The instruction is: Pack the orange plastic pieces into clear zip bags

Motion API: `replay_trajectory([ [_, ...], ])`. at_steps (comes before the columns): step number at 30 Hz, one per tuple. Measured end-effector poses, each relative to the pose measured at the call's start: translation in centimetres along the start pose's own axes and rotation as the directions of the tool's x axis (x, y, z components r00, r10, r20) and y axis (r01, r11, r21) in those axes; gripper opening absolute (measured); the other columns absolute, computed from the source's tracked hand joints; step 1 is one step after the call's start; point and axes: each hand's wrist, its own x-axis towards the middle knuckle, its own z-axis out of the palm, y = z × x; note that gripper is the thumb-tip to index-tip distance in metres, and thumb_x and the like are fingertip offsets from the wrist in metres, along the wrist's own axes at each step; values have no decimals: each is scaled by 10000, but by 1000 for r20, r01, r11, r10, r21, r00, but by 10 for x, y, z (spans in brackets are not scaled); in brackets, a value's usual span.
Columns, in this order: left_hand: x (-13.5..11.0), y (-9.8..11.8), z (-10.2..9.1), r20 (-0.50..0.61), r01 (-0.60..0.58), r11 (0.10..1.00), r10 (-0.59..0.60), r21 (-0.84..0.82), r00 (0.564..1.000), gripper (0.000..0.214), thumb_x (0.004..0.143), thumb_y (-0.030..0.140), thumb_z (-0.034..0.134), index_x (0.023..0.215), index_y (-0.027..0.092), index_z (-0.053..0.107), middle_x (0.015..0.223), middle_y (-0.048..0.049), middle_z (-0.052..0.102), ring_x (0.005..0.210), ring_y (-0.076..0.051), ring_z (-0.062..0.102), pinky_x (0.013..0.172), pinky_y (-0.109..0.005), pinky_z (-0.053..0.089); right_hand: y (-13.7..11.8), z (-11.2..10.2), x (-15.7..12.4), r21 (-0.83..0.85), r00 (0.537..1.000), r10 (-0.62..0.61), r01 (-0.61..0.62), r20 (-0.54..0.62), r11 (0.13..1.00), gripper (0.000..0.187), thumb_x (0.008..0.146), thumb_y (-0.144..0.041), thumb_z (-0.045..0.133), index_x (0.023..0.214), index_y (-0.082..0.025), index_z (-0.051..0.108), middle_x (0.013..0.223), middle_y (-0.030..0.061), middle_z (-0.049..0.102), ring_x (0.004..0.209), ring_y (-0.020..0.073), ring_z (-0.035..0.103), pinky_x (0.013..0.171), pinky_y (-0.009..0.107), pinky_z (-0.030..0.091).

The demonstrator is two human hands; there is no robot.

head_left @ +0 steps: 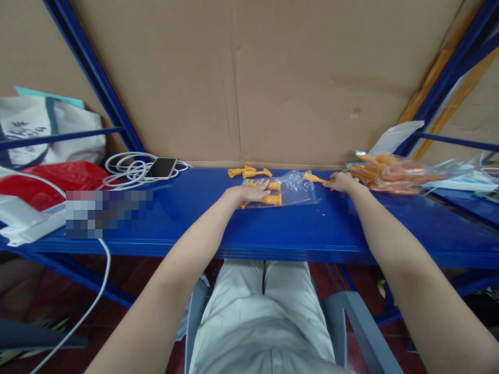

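My left hand lies with its fingers stretched out over a clear plastic bag. Orange plastic pieces with flared ends show in or under the bag, partly covered by the hand. To the right, my right hand has its fingers closed on the narrow end of an orange plastic piece; the wide end of that piece points left, near the bag's right edge. Behind the bag, several loose orange pieces lie near the cardboard wall.
A filled clear bag of orange pieces sits to the right of my right hand. On the left are a phone, a coiled white cable, a red bag and a white power strip. Cardboard closes off the blue table's back.
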Motion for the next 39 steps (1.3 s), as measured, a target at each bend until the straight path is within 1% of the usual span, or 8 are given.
replay_trajectory([
  [2, 0, 0, 0, 2, 9, 1000, -9, 2, 1000, 797, 917, 581, 145, 1596, 186, 12, 1665, -37, -29, 1526, -199, -40, 1223, -377, 61, 3, -6, -3, -4, 998, 33, -33, 62, 999, 566, 808, -507, 666, 1259, -165, 654, 1223, 184, 666, 1165, 356, 605, 917, 457, 509],
  [5, -1, 2, -1, 5, 19, 1000, -19, -3, 1000, 811, 917, 591, 150, 1596, 166, 26, 1663, -48, -44, 1526, -205, -46, 1222, -364, 64, 0, -19, -13, 60, 987, 3, -13, 163, 998, 480, 839, -332, 658, 1271, -121, 642, 1112, 157, 719, 1010, 266, 682, 826, 321, 538],
  [9, -2, 2, -1, 1, 11, 1000, -11, -4, 1000, 791, 920, 588, 152, 1597, 204, 12, 1666, -27, -33, 1526, -221, -41, 1223, -398, 72, -10, -27, -24, 146, 973, 28, -63, 230, 987, 263, 852, -202, 594, 1073, -126, 715, 823, 89, 746, 670, 177, 668, 588, 249, 508],
  [12, -1, 2, 0, -3, 17, 1000, -17, -4, 1000, 784, 919, 585, 158, 1597, 221, 6, 1667, -17, -30, 1528, -214, -30, 1223, -396, 76, -13, -27, -28, 207, 979, 19, -62, 201, 976, 171, 825, -177, 603, 942, -141, 723, 713, 52, 719, 562, 135, 609, 510, 217, 467],
  [16, -1, 2, 0, -8, 13, 1000, -13, -6, 1000, 793, 917, 578, 153, 1596, 201, -10, 1666, -22, -41, 1528, -199, -26, 1222, -372, 70, -11, -28, -28, 219, 990, 16, -47, 141, 975, 141, 769, -156, 638, 883, -157, 721, 652, 26, 695, 541, 136, 605, 504, 215, 475],
  [25, 6, 6, 3, -48, 32, 999, -31, 26, 998, 758, 934, 499, 137, 1590, 134, 34, 1665, -62, -13, 1527, -227, -32, 1225, -403, 63, -9, -47, -28, 301, 993, -105, 82, 60, 950, 249, 778, -167, 641, 1012, -152, 722, 683, 32, 711, 607, 165, 650, 605, 247, 520],
  [33, 11, 2, 3, -62, 52, 998, -49, 44, 997, 753, 939, 484, 140, 1590, 121, 34, 1664, -66, 3, 1525, -214, -27, 1225, -372, 71, -16, -63, -40, 299, 972, -212, 174, 101, 938, 224, 730, -144, 633, 939, -184, 702, 659, 5, 680, 635, 158, 635, 615, 241, 483],
  [39, 10, 5, 3, -87, 56, 997, -51, 52, 995, 724, 953, 422, 135, 1581, 68, 61, 1659, -105, 0, 1524, -212, -4, 1222, -334, 68, -5, -73, -47, 366, 954, -271, 208, 130, 907, 225, 693, -207, 638, 913, -194, 686, 613, -20, 637, 588, 142, 596, 574, 241, 445],
])
